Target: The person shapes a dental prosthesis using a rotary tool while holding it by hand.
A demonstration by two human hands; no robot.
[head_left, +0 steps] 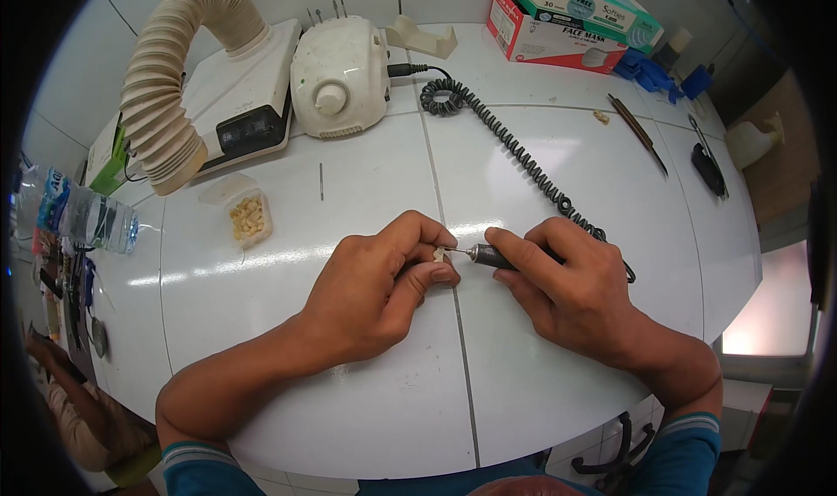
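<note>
Near the middle of the white table (540, 400), my left hand (379, 282) pinches a small whitish piece (439, 254) between thumb and fingers. My right hand (571, 287) is closed around a dark rotary handpiece (491, 257) with a metal nose. Its thin bit points left and meets the small piece or lies right at it; exact contact is too small to tell. A black coiled cord (514, 158) runs from behind my right hand up to the cream control unit (338, 78).
A ribbed hose (157, 86) arches over a white machine (235, 104) at back left. Around the table are a small box of yellowish pieces (249, 218), a thin bit (321, 182), bottles (100, 221), mask boxes (558, 38) and tools (639, 134). Another person (87, 409) sits at lower left.
</note>
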